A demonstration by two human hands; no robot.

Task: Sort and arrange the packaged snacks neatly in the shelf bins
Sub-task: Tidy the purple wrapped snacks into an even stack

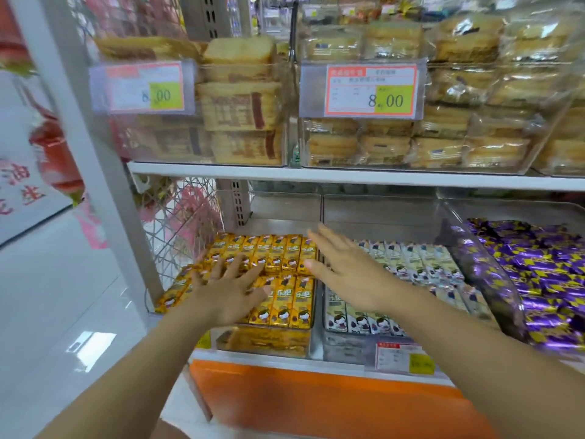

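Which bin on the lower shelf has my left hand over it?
The leftmost bin, the one with yellow packs; your left hand lies spread over them.

glossy foil gold snack packs (pixel 278 258), clear plastic bins (pixel 316 340)

Single wide-angle view from the head, facing forward and slightly down, close to the shelf (pixel 348 179). Looks down into the lower bins (pixel 319 217), straight at the upper ones. Both forearms enter from the bottom edge. Floor (pixel 63 296) at left.
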